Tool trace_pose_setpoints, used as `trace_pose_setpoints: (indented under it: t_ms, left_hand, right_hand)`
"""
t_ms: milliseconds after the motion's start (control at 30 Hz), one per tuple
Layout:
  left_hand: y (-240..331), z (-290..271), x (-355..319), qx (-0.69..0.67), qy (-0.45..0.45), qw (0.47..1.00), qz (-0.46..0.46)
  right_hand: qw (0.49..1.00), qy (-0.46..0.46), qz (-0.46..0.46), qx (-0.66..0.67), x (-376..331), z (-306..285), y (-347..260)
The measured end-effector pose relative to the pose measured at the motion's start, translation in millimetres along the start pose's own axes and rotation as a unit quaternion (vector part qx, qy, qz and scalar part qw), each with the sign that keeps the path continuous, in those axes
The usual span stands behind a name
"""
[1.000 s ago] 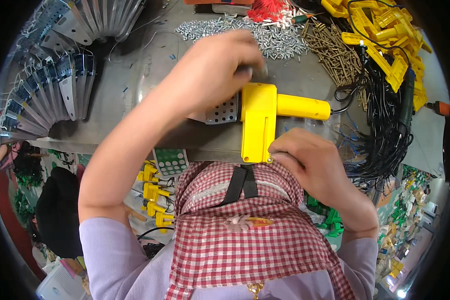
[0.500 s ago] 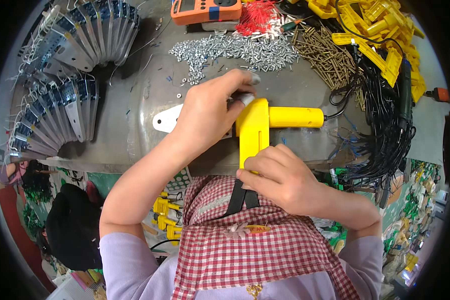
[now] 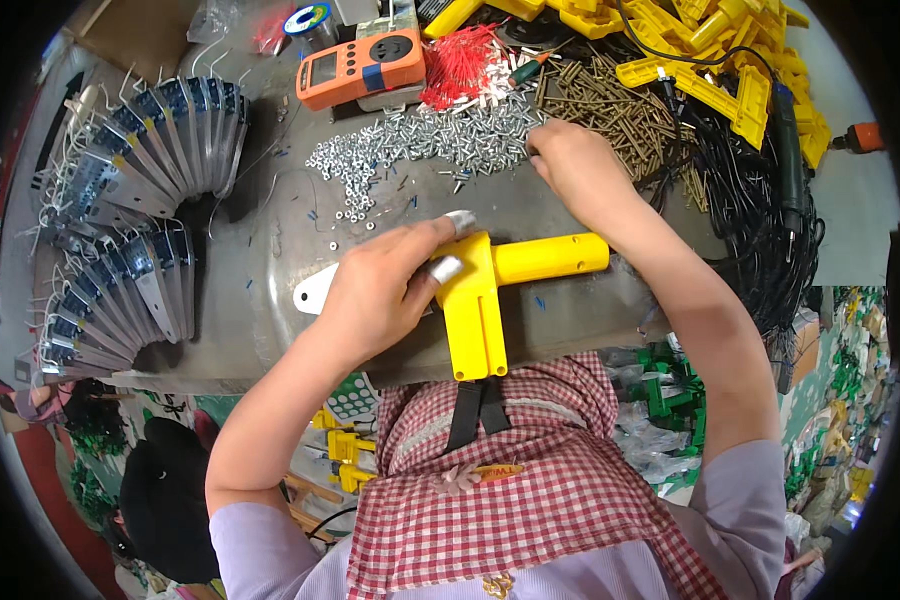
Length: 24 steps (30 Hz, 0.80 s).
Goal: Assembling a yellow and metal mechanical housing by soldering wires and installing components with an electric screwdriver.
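Observation:
My left hand, with silver wrapping on its fingertips, is closed around the body of a yellow T-shaped plastic housing. The housing lies at the table's front edge, its round yellow handle pointing right. A white plate with a hole sticks out to the left from under this hand. Farther off, my right hand is at the right end of a heap of small silver screws. Its fingers are curled together at the screws; what they hold, if anything, is hidden.
Long brass-coloured screws lie beyond my right hand. Behind are an orange multimeter, red-wired parts and yellow housings. Black cables and a power screwdriver lie right; fanned metal plates with circuit boards stand left.
My right hand has left the housing's lower end and reached away to the screw heap. The left hand keeps its hold. The cable at the handle's end no longer shows.

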<state>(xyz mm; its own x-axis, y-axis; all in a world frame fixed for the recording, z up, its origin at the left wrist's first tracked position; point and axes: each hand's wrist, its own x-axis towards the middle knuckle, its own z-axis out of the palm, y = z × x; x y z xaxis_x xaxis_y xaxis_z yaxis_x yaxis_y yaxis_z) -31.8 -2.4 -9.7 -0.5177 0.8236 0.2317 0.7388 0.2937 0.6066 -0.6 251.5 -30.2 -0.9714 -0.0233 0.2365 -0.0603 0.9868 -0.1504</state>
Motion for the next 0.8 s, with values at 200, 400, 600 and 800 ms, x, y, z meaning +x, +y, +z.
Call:
trace_pose_setpoints:
  t_ms: [200, 400, 600, 800]
  left_hand:
    - [-12.4, -1.4, 41.8, -0.023, -0.02, 0.995, -0.09]
    - [-48.2, 10.8, 72.3, 0.217, -0.016, 0.97, 0.105]
    - [-15.3, 12.6, 80.2, 0.004, -0.011, 1.0, 0.022]
    - [34.4, 43.5, 83.5, -0.058, -0.078, 0.992, 0.083]
  right_hand:
    - [0.999, 0.028, 0.018, 0.034, 0.9, 4.4, 9.6]
    - [0.95, -0.059, 0.116, 0.285, -30.2, -50.2, -3.2]
    - [0.98, 0.077, 0.003, 0.186, -102.5, -54.3, -24.1]
    - [0.972, 0.224, -0.052, 0.046, -121.4, -12.4, -31.7]
